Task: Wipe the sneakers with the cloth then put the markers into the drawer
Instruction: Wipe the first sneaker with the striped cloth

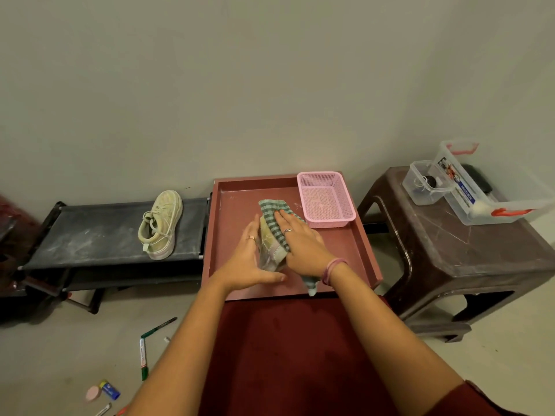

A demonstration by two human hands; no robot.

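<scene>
Right hand (300, 238) flat, fingers straight, pressing checked cloth (274, 216) onto sneaker (270, 250) in open drawer (365, 250). Left hand (250, 256) open, bracing sneaker's side. Advice: hold shoe firm, wipe toe to heel. Second sneaker (160, 225) on rack; markers (143, 357) on floor. Container label unreadable.

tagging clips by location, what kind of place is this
Probably a plain room in a home, used as a floor-level work spot. A low shoe rack holding a sneaker stands against a bare wall, a brown plastic stool carries clear storage boxes, and markers lie on the floor.
</scene>
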